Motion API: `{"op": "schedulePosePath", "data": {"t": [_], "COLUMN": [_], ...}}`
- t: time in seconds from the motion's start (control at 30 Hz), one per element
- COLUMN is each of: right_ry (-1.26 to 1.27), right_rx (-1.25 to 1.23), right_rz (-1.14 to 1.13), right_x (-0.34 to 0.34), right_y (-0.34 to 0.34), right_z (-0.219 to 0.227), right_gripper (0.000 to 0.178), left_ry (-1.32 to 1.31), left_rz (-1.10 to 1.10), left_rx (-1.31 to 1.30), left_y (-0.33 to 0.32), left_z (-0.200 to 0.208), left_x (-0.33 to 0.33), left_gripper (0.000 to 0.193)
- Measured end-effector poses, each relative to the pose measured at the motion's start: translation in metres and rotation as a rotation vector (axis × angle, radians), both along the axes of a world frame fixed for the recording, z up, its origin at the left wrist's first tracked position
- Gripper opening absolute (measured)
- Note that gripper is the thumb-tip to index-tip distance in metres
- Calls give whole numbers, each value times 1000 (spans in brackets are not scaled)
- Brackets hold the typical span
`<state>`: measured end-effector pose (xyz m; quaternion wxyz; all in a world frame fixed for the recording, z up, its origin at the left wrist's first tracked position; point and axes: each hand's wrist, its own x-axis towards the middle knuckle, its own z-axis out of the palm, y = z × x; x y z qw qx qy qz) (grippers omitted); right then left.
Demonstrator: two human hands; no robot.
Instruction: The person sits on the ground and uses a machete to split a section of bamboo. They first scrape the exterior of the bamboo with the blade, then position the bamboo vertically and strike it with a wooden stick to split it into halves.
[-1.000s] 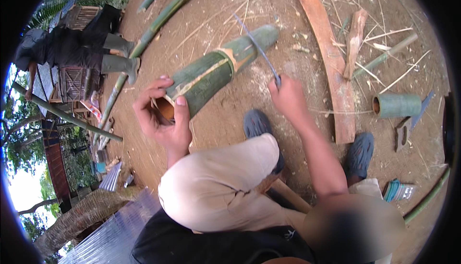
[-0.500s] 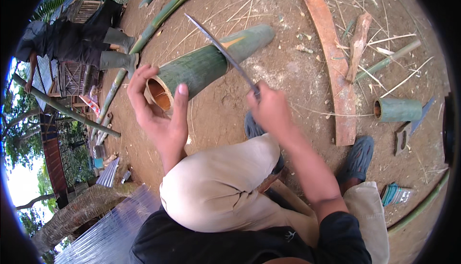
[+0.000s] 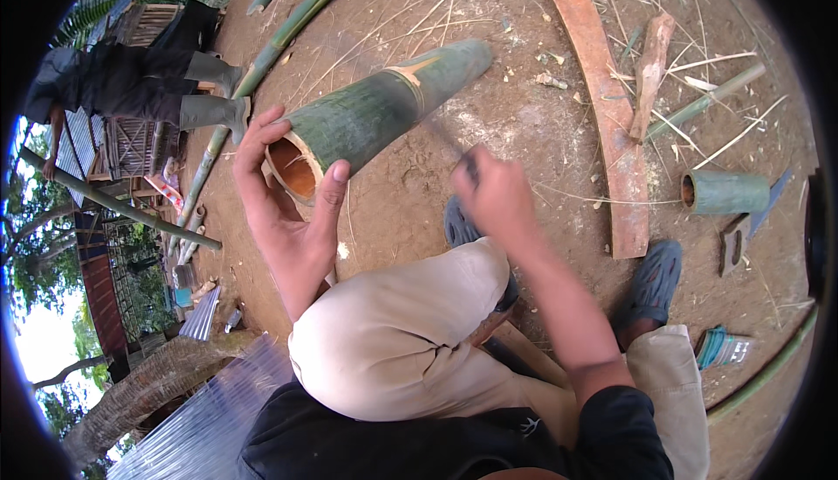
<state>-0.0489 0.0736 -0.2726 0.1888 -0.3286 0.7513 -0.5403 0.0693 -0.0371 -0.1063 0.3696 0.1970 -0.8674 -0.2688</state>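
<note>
A thick green bamboo section point(image 3: 358, 126) slants away from me, its hollow, orange-brown inside showing at the near end. My left hand point(image 3: 292, 209) is wrapped round that end, fingers on the far rim and thumb on the near side. Farther along, a notch bares pale yellow wood beside a ring at a node. In my right hand point(image 3: 497, 192) is a long-bladed knife point(image 3: 449, 137), gripped by its dark handle. Its blade is smeared by motion beside the bamboo near the notch, so I cannot tell whether it touches.
At the right, a short bamboo piece point(image 3: 729, 193) lies beside a handsaw point(image 3: 735, 243). A curved reddish-brown plank point(image 3: 611, 131) and a wood chunk point(image 3: 652, 74) lie on the dirt. Long bamboo poles point(image 3: 297, 22) stretch at upper left, near a person in rubber boots point(image 3: 209, 113) holding a pole.
The blade was sharp and across the top of the bamboo; now it is a blur. The bamboo's far end has shifted slightly left, and my left hand keeps its hold.
</note>
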Motion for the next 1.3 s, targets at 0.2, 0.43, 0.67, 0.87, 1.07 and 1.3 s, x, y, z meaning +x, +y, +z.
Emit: {"op": "schedulePosePath", "data": {"t": [0.2, 0.43, 0.67, 0.87, 1.07, 1.3], "right_ry": [-23, 99, 18, -140, 26, -20], "right_rx": [-105, -120, 98, 28, 47, -71], "right_rz": [45, 101, 30, 93, 33, 147], "right_x": [11, 13, -13, -11, 1, 14], "right_y": [7, 6, 0, -10, -20, 17], "right_z": [4, 25, -8, 3, -10, -3], "right_gripper": [24, 25, 28, 25, 26, 25], "left_ry": [54, 77, 49, -100, -123, -186], "left_rz": [33, 271, 183, 327, 500, 493], "left_rx": [-48, -135, -271, -460, -337, -388], "left_y": [-5, -15, -15, -11, -14, -10], "left_z": [-6, -21, -20, -15, -19, -21], "left_x": [-4, -1, 2, -4, 1, -2], "left_gripper": [60, 61, 53, 31, 40, 54]}}
